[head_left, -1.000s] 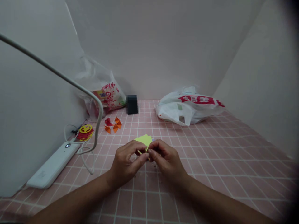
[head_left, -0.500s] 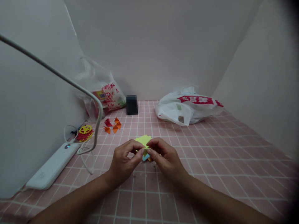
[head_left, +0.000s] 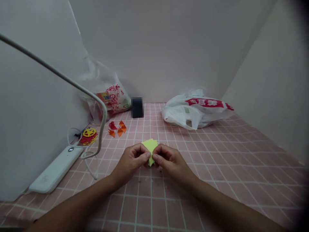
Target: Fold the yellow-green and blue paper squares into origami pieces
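Observation:
Between my two hands, near the middle of the table, is a small piece of yellow-green paper (head_left: 151, 160), its pointed lower end showing below the fingertips. My left hand (head_left: 135, 160) pinches its left side with thumb and forefinger. From the right, my right hand (head_left: 168, 159) pinches it the same way. The fingertips of both hands nearly meet. Just behind them lie yellow-green sheets (head_left: 150, 144), partly covered by the fingers. What lies under the hands is mostly hidden.
Several folded orange pieces (head_left: 120, 131) and a red piece (head_left: 112, 125) lie at the back left. Beside them are red and yellow cutouts (head_left: 89, 132), a white power bank (head_left: 56, 169) and a cable (head_left: 60, 74). Plastic bags (head_left: 117, 96) (head_left: 198, 111) flank a dark blurred block (head_left: 137, 108).
The held paper has turned so its point hangs lower between my fingers, and the blue and orange bits under it are now mostly covered. The view has shifted slightly.

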Available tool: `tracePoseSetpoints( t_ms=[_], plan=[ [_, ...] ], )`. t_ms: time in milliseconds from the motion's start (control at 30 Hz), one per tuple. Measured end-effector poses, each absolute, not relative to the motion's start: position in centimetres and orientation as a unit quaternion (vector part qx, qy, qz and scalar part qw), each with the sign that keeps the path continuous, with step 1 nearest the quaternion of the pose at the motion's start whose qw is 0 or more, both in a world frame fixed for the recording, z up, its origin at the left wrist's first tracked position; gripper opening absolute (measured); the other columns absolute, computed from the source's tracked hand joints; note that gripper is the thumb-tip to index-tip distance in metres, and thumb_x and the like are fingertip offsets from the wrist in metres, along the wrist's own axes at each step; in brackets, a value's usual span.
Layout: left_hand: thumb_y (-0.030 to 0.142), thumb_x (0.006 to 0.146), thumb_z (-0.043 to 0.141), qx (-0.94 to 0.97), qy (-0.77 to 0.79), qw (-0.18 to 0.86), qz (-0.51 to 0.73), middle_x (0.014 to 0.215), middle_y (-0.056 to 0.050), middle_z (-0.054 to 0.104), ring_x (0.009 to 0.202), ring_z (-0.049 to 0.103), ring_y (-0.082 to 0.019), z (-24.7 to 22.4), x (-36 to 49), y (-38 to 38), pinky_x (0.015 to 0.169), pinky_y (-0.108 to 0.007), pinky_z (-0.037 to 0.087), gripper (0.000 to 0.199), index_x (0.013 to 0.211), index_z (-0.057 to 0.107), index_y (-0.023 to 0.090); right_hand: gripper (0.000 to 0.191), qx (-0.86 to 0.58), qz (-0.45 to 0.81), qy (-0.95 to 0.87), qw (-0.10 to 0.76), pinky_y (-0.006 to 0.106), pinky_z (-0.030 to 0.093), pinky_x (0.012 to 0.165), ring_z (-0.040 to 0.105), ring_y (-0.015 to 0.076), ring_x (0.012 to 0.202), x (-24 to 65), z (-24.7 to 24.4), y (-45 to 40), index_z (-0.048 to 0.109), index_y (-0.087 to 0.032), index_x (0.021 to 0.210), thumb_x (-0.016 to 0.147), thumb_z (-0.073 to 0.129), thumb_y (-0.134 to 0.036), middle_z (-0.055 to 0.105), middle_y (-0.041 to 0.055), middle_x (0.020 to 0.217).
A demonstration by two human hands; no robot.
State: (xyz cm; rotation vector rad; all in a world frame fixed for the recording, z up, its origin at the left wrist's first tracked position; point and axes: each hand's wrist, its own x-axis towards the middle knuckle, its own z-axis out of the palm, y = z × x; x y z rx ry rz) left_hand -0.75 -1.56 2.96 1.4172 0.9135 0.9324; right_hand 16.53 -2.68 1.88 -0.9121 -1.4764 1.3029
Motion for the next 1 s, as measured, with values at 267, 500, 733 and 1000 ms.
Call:
tracePoseSetpoints(
  t_ms=[267, 500, 733, 1000],
  plan=[
    [0.038, 0.087, 0.063, 0.531, 0.336, 0.661, 0.41, 0.07, -0.001, 0.065, 0.061, 0.059, -0.011, 2.3, -0.6, -1.6, 0.062, -0.024, 0.048, 0.025, 0.08, 0.063, 0.014, 0.021, -0.312, 0.668, -0.477, 0.477, 0.025, 0.045, 0.061, 0.06, 0.0121, 0.061, 16.8, 0.8, -2.1, 0.061, -0.017, 0.074, 0.08, 0.073, -0.034, 0.067, 0.0006, 0.068],
    [0.033, 0.078, 0.071, 0.516, 0.346, 0.672, 0.404, 0.07, 0.0, 0.064, 0.058, 0.061, -0.01, 2.3, -0.4, -1.7, 0.059, -0.023, 0.049, 0.023, 0.08, 0.061, 0.013, 0.024, -0.311, 0.681, -0.446, 0.49, 0.023, 0.045, 0.058, 0.06, 0.0114, 0.057, 16.8, 0.2, -2.0, 0.065, -0.017, 0.078, 0.08, 0.076, -0.038, 0.067, 0.0005, 0.065],
    [0.029, 0.074, 0.069, 0.518, 0.369, 0.665, 0.39, 0.063, 0.001, 0.063, 0.054, 0.06, -0.01, 2.5, -0.1, -1.6, 0.056, -0.024, 0.049, 0.019, 0.076, 0.059, 0.013, 0.023, -0.337, 0.659, -0.465, 0.486, 0.023, 0.046, 0.058, 0.059, 0.0104, 0.057, 16.8, 0.3, -2.0, 0.065, -0.017, 0.076, 0.079, 0.075, -0.038, 0.066, -0.0002, 0.064],
    [0.025, 0.072, 0.069, 0.516, 0.365, 0.678, 0.375, 0.068, -0.001, 0.067, 0.058, 0.064, -0.011, 2.3, 0.0, -1.5, 0.061, -0.024, 0.051, 0.018, 0.077, 0.057, 0.013, 0.025, -0.352, 0.648, -0.458, 0.497, 0.023, 0.043, 0.055, 0.056, 0.0098, 0.054, 16.6, 0.5, -2.3, 0.064, -0.017, 0.073, 0.077, 0.076, -0.038, 0.063, -0.0016, 0.06]
  ],
)
